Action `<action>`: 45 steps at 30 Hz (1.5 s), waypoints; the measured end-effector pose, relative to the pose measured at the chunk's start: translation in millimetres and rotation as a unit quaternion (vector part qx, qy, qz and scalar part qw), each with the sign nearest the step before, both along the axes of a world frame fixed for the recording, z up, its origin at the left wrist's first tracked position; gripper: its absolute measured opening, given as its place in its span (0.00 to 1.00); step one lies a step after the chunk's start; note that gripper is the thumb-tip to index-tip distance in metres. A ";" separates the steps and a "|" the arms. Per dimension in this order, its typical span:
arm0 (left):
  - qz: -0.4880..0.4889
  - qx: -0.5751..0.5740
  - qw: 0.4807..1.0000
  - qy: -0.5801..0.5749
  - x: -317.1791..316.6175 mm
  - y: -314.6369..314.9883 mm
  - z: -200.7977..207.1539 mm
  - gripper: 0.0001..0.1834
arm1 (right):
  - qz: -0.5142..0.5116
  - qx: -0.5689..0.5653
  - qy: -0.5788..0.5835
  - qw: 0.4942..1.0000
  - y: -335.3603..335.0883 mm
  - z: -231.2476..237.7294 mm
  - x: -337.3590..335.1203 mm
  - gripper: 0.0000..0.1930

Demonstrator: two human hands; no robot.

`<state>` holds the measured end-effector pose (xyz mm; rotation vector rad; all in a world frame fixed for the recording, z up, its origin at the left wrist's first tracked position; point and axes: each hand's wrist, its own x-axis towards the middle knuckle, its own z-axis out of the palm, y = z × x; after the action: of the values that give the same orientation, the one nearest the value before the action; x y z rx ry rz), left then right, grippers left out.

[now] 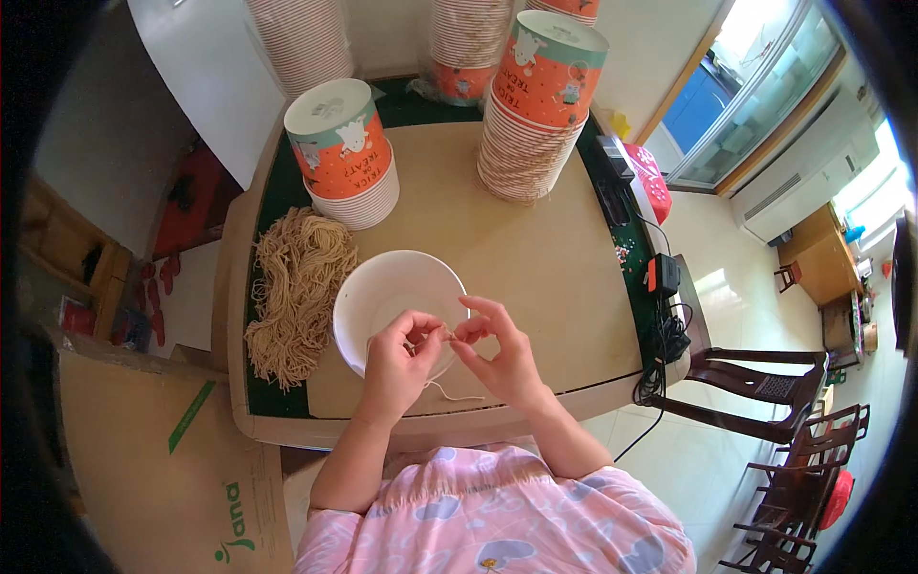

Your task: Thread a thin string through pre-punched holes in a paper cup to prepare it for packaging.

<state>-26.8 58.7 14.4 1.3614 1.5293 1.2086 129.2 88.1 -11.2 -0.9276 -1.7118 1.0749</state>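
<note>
A white paper bucket [356,304] stands with its mouth up at the table's near side, its inside showing. Over its near right rim my left hand [397,364] and my right hand [504,356] meet, thumbs and fingertips pinched together on a thin beige cord [448,393]. The cord's loose tail trails onto the table below the fingers. Whether it passes through the bucket wall is hidden by my hands. Left of the bucket lies a thick bundle of beige cords [298,297].
Behind the bucket stands a short stack of orange and green printed buckets [344,158]; a taller stack [531,134] rises to the right, with wrapped stacks beyond. Black cables [660,349] run along the right edge. A cardboard box [163,450] is at lower left, a wooden chair [755,387] at right.
</note>
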 end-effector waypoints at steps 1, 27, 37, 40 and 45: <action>0.001 0.004 1.000 -0.002 -0.2 0.0 0.4 0.03 | 0.001 0.001 0.000 1.000 -0.1 -0.2 -0.6 0.28; -0.063 0.022 0.997 0.046 -2.5 -2.0 -2.4 0.12 | -0.075 0.093 -0.121 0.985 -4.5 2.1 -1.2 0.05; -0.041 0.001 0.998 0.050 -3.2 -3.3 6.7 0.07 | -0.056 0.069 -0.139 0.986 -4.7 9.1 -4.1 0.06; -0.022 0.003 0.999 0.036 -3.6 -3.1 4.6 0.08 | -0.051 0.058 -0.126 0.989 -3.7 8.6 -5.6 0.04; -0.041 -0.017 0.997 0.058 -8.7 -4.7 -3.5 0.11 | -0.059 0.025 -0.077 0.995 -3.8 6.7 -7.2 0.05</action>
<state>-35.6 54.0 10.9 1.4799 1.5513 1.0645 122.0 84.3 -4.5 -1.0909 -1.7764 0.8983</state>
